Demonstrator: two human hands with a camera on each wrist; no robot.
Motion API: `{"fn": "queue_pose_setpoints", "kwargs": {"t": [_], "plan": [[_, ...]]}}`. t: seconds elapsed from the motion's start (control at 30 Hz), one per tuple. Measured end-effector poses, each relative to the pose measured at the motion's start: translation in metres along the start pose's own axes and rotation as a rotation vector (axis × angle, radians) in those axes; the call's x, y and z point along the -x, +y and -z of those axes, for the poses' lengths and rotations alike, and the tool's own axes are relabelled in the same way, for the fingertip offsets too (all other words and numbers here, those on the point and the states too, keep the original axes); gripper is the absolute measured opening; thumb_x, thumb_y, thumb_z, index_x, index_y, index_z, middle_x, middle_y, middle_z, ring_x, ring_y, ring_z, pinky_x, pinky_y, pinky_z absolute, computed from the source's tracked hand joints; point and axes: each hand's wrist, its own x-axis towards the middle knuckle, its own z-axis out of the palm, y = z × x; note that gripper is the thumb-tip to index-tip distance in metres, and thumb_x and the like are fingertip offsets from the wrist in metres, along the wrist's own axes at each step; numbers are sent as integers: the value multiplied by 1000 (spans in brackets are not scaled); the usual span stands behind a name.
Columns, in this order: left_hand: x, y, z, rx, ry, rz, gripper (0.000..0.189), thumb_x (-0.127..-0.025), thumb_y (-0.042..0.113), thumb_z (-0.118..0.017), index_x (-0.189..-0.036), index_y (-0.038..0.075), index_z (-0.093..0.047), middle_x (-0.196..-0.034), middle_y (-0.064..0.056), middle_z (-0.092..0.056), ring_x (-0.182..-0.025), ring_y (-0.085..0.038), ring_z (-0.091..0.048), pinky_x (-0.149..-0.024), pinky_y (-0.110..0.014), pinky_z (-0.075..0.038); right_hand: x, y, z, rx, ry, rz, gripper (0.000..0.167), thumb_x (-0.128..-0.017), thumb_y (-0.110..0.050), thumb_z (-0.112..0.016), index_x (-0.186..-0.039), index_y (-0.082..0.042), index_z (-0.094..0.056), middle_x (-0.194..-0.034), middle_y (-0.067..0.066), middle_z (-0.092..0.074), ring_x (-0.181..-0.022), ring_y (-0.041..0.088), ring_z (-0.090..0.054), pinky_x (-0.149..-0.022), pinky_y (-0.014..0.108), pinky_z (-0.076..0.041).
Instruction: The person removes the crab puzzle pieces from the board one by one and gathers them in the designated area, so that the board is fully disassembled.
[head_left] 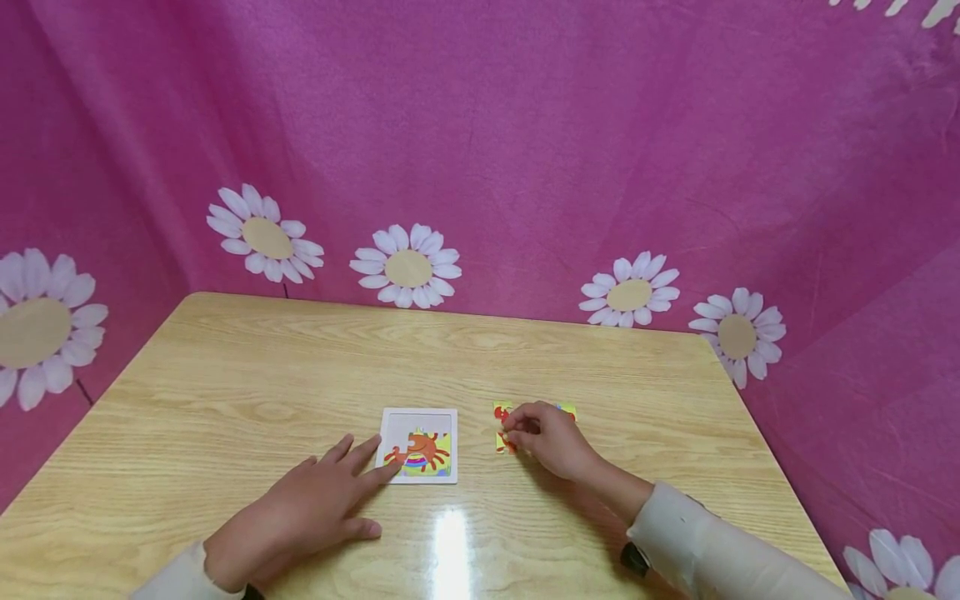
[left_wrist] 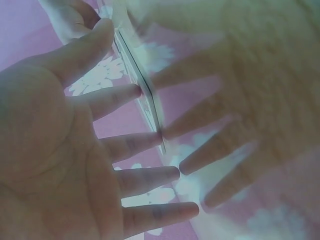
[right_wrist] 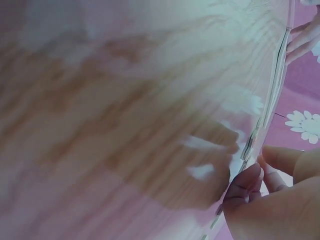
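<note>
The wooden bench (head_left: pixel 225 375) stands before a pink daisy-print backdrop (head_left: pixel 525 125). No writing is legible anywhere. The white puzzle tray (head_left: pixel 419 446) lies at the near centre, partly filled with an orange crab picture. The left hand (head_left: pixel 300 512) lies flat, fingers spread and straight, fingertips touching the tray's left edge; it holds nothing. The right hand (head_left: pixel 547 437), just right of the tray, curls its fingers onto loose puzzle pieces (head_left: pixel 501 412), largely hiding them. Both wrist views are blurred.
</note>
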Motion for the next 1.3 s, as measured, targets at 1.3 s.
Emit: {"fn": "queue_pose_setpoints", "kwargs": {"t": [1.3], "plan": [[-11, 20, -3, -63, -77, -82, 91, -85, 63, -73, -159, 20, -42, -169, -17, -24, -155, -38, -26, -111, -71, -33, -21, -54, -58, -77, -156, 175, 9, -93, 1, -72, -101, -1, -73, -88, 2, -71, -80, 9, -61, -72, 21, -50]]}}
